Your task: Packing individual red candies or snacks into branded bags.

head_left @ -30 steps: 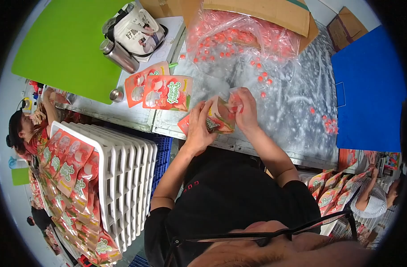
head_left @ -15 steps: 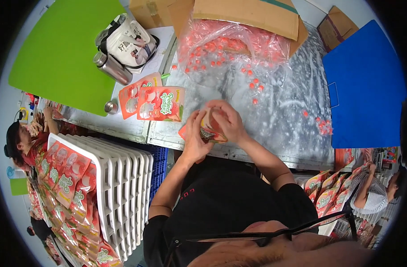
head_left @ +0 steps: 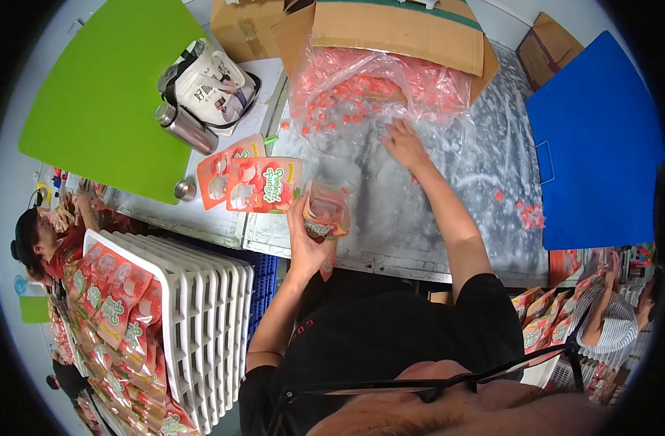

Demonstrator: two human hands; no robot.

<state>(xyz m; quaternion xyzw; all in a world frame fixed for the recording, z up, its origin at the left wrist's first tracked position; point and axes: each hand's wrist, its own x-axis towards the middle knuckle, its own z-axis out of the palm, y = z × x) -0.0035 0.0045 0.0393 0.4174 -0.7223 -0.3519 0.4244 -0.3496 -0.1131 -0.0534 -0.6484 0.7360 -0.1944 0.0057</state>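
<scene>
My left hand [head_left: 305,245] is closed around an open-topped red and white pouch [head_left: 328,208], held upright near the table's front edge. Further off, my right hand [head_left: 406,147] lies stretched over the metal tabletop with its fingers apart. Small red wrapped pieces [head_left: 345,118] are scattered close to it, in front of a cardboard box; whatever lies beneath the palm is hidden. Left of the held pouch, two flat printed pouches [head_left: 265,184] overlap on the table.
A cardboard box [head_left: 398,29] lined with clear plastic spills red pieces at the back. A steel bottle [head_left: 185,128] and white bag [head_left: 214,83] stand left. Stacked white crates [head_left: 201,320] hold filled pouches. A blue board [head_left: 594,145] rises right; other people work at both sides.
My right hand has left the pouch and reached forward to the scattered red pieces. My left hand keeps the pouch, whose top now gapes open.
</scene>
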